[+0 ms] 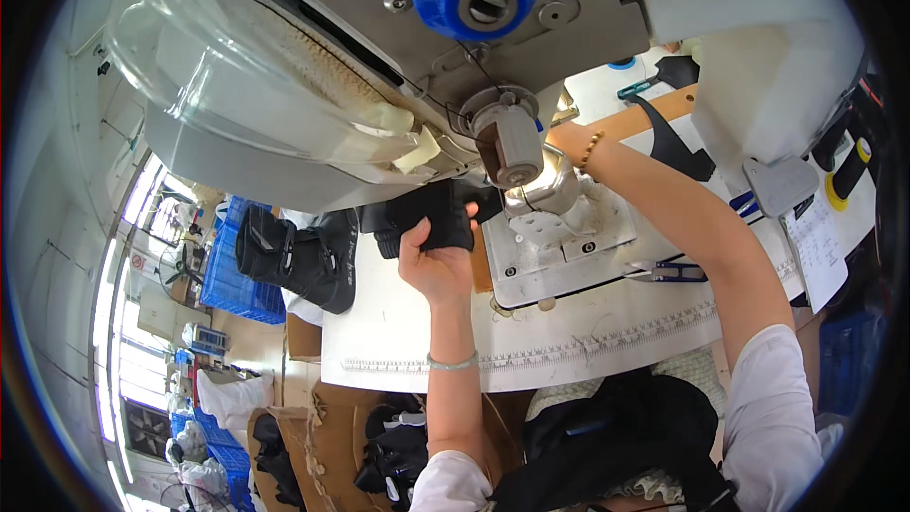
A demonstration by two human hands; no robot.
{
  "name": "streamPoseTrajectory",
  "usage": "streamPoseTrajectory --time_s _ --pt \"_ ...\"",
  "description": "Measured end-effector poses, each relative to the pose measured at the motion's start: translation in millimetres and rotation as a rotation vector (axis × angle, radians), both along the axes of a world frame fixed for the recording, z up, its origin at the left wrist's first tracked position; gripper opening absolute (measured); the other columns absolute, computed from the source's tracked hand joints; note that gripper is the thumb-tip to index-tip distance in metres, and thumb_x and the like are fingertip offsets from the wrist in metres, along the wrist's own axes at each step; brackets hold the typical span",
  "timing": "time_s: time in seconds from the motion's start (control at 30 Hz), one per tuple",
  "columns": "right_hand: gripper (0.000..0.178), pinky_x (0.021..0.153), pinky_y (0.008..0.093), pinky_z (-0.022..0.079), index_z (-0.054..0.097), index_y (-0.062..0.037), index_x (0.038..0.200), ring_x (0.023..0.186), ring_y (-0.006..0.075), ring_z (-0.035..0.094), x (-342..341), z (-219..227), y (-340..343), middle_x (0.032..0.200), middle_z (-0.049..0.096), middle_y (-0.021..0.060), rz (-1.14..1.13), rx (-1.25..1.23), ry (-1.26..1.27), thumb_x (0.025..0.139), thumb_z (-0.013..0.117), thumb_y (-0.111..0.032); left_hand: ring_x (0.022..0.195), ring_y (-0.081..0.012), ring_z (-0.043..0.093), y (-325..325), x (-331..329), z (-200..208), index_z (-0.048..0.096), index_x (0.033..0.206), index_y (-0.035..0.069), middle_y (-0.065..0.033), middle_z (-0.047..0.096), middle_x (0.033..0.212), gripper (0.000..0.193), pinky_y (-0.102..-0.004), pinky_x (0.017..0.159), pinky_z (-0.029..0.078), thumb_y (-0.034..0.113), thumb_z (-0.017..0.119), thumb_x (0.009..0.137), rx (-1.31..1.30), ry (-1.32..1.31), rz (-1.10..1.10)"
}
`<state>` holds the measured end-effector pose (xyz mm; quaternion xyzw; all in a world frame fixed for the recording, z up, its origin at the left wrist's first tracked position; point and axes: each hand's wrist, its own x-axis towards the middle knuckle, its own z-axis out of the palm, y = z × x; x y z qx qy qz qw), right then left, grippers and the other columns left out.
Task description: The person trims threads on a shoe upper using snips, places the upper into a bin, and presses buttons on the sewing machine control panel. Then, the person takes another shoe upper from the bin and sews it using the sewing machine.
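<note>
Head view, looking down at a sewing machine (pixel 398 66) on a white work table (pixel 398 332). The left hand (pixel 438 261) grips a black fabric piece (pixel 431 216), fingers curled around it, near the table's far edge, just left of the machine's needle area. The right hand (pixel 566 137) reaches behind the machine's metal post (pixel 545 192); its fingers are hidden, so their state cannot be told. A black boot (pixel 303 261) lies at the table's left edge.

Head camera looks down, close over the sewing machine (pixel 398 66).
</note>
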<state>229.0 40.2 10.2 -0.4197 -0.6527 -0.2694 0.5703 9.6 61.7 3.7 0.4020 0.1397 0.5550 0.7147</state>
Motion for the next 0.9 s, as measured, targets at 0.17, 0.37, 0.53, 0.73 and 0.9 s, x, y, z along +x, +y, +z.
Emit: streamPoseTrajectory --time_s 0.17,0.37,0.53,0.73,0.9 --pt "0.019 0.061 0.0361 0.045 0.051 -0.0023 0.078 0.068 0.0278 0.052 7 14 -31 0.077 0.055 0.0098 -0.228 -0.138 -0.148 0.069 0.063 -0.015 0.067 -0.0254 0.063 -7 1 -4 0.053 0.090 -0.002 -0.0148 0.061 0.076 0.015 -0.0229 0.048 0.052 0.009 0.050 0.081 -0.142 -0.143 -0.086" --pt "0.029 0.059 0.0347 0.044 0.047 0.0010 0.087 0.063 0.0288 0.050 -4 19 -70 0.080 0.051 0.0099 -0.501 -0.486 -0.185 0.071 0.065 -0.015 0.058 -0.0224 0.057 -1 -1 -16 0.052 0.089 0.000 -0.0131 0.060 0.075 0.015 -0.0231 0.043 0.040 0.011 0.051 0.078 -0.359 -0.247 -0.257" --pt "0.027 0.059 0.0353 0.046 0.046 0.0012 0.088 0.065 0.0303 0.056 -15 11 -73 0.080 0.054 0.0122 -0.380 -0.419 -0.016 0.072 0.063 -0.011 0.058 -0.0224 0.056 -3 -12 -11 0.052 0.089 0.000 -0.0135 0.060 0.078 0.016 -0.0251 0.046 0.043 0.012 0.050 0.078 -0.417 -0.242 -0.437" --pt "0.018 0.058 0.0356 0.046 0.048 -0.0001 0.088 0.067 0.0310 0.058 -22 1 -74 0.084 0.057 0.0132 -0.197 -0.369 0.293 0.073 0.058 -0.001 0.063 -0.0302 0.059 -40 -8 -14 0.052 0.100 -0.004 -0.0165 0.061 0.084 0.032 -0.0314 0.052 0.047 0.016 0.048 0.076 -0.283 0.020 -0.221" --pt "0.021 0.059 0.0325 0.046 0.050 -0.0010 0.094 0.066 0.0282 0.058 -27 -5 -73 0.083 0.056 0.0120 -0.160 -0.258 0.280 0.074 0.057 0.002 0.063 -0.0302 0.060 -49 -11 -23 0.052 0.103 -0.005 -0.0170 0.061 0.085 0.034 -0.0312 0.052 0.047 0.016 0.048 0.077 -0.267 -0.081 -0.273"
